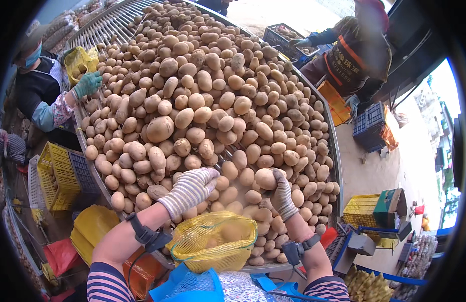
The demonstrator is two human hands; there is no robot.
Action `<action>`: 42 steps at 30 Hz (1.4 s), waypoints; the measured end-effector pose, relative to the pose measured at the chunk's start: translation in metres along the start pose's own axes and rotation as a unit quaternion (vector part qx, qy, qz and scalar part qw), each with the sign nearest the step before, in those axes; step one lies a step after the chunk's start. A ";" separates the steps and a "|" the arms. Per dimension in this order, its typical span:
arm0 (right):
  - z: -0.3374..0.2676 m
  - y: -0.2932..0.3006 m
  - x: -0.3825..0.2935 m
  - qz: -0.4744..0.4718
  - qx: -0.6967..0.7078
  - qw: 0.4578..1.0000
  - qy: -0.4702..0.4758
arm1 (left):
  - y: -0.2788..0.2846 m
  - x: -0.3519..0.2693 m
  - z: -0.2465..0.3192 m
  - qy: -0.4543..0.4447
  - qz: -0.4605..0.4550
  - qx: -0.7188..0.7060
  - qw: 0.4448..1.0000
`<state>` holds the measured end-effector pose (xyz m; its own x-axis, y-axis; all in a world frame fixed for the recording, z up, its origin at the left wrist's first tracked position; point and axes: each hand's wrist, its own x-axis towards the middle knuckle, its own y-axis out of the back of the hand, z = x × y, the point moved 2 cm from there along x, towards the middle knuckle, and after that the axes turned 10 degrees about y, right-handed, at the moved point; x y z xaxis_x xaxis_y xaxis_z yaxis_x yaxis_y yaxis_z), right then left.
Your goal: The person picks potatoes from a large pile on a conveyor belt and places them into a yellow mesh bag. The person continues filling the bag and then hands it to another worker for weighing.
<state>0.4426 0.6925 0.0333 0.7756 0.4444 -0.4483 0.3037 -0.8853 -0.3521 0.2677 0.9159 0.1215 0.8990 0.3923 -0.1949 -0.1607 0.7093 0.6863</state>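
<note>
A large heap of potatoes [225, 102] covers the metal-edged sorting table in front of me. My right hand [284, 197], in a striped knit glove, grips a pale oval potato [266, 179] at the heap's near side. My left hand [191, 188], gloved the same way, reaches over the potatoes to the left of it. Its fingertips are beside several potatoes, and whether it holds one is hidden. Below and between my hands, a yellow mesh bag [202, 255] with a green drawstring lies with its mouth spread. A few potatoes [233, 231] are inside it.
At left, a co-worker's gloved hand [87, 85] is near another yellow mesh bag [81, 62]. A second person [344, 64] stands at the far right. Yellow crates [59, 181] and blue crates [369, 126] flank the table. A metal rim [333, 151] borders it.
</note>
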 end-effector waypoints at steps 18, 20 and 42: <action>-0.022 0.004 -0.044 -0.167 0.182 0.969 -0.010 | -0.040 0.101 0.006 -0.260 0.139 0.406 0.865; 0.004 0.009 -0.038 -0.177 0.190 0.966 -0.013 | -0.039 0.122 -0.010 -0.275 0.134 0.514 0.802; -0.058 -0.107 -0.094 -0.300 0.040 0.944 0.133 | 0.023 -0.009 0.077 0.135 -0.056 -0.552 0.821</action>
<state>0.3696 0.7380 0.1611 0.5924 0.8026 0.0699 0.6974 -0.4674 -0.5433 0.2871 0.8832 0.1933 0.8342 0.2990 -0.4633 -0.4889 0.7896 -0.3707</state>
